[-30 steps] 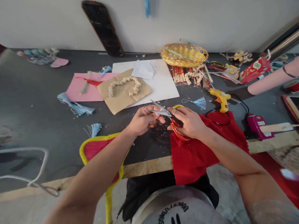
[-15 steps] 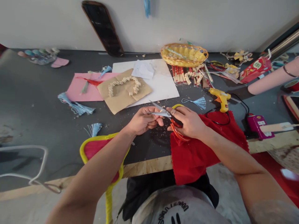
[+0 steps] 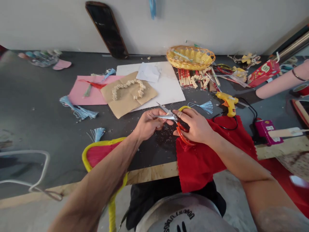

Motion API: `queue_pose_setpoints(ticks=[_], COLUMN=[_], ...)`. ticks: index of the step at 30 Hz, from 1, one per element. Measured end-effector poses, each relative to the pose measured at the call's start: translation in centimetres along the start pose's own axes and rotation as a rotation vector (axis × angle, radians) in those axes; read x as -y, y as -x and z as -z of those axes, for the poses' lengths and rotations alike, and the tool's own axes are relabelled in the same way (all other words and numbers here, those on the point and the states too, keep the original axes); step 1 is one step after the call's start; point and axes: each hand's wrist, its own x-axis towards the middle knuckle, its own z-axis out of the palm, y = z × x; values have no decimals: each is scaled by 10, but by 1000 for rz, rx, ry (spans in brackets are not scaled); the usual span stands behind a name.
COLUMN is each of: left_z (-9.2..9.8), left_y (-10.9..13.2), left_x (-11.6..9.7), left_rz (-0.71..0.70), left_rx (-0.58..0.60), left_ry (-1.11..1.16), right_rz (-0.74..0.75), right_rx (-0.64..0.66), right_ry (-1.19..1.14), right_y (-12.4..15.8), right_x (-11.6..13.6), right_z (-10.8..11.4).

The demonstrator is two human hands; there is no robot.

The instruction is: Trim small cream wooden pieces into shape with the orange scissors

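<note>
In my right hand (image 3: 194, 126) is a pair of scissors (image 3: 182, 132) with red handles, its blades parted and pointing left. My left hand (image 3: 152, 122) is closed right at the blades, its fingertips pinched on something too small to make out. Behind both hands, a curved row of small pale pieces (image 3: 127, 84) lies on brown paper (image 3: 120, 108). Red cloth (image 3: 205, 164) spreads beneath my right hand and forearm. Part of a yellow band shows just behind the right fingers.
A yellow glue gun (image 3: 228, 102) with a black cord lies right, near a purple power block (image 3: 266, 129). A wicker basket (image 3: 190, 66) stands at the back. Blue tassels (image 3: 79, 108) lie on the left. A yellow-edged pink piece (image 3: 101, 151) sits under my left forearm.
My left wrist has turned slightly, and its fingers have shifted a little at the blades. The scissors have stayed nearly in place, blades still apart.
</note>
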Motion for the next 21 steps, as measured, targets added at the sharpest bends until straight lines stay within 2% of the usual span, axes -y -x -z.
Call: queue_pose_setpoints(ticks=[7, 15, 21], left_z=[0, 0, -2], left_y=[2, 2, 2], left_x=[-3, -3, -3], left_rz=[53, 52, 18], left_rx=[44, 38, 49], left_ry=[20, 14, 39], right_rz=[59, -12, -16], right_rx=[10, 34, 44], right_ry=[-57, 11, -33], right_y=[0, 5, 3], right_x=[-1, 2, 3], right_z=[-3, -6, -3])
